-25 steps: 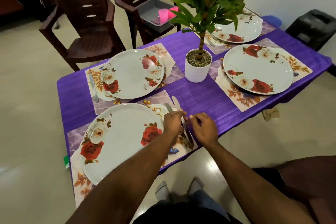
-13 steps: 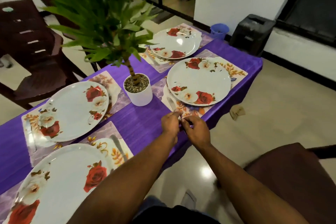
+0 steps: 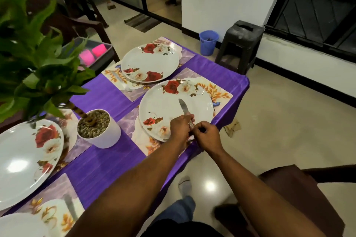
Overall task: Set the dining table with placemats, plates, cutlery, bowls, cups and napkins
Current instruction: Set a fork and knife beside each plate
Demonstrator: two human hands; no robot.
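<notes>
Knife [image 3: 184,108] is gripped at the handle by the left hand [image 3: 180,128], blade out over the plate [image 3: 165,106] and pointing away from the person; the right hand [image 3: 207,136], just beside, is curled at the handle's near end. Bare placemat [image 3: 217,92] to the plate's right is judged the landing spot, nearer the right hand

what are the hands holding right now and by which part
A table knife, held at its handle by both the left hand and the right hand; its blade points away over the floral plate.
</notes>
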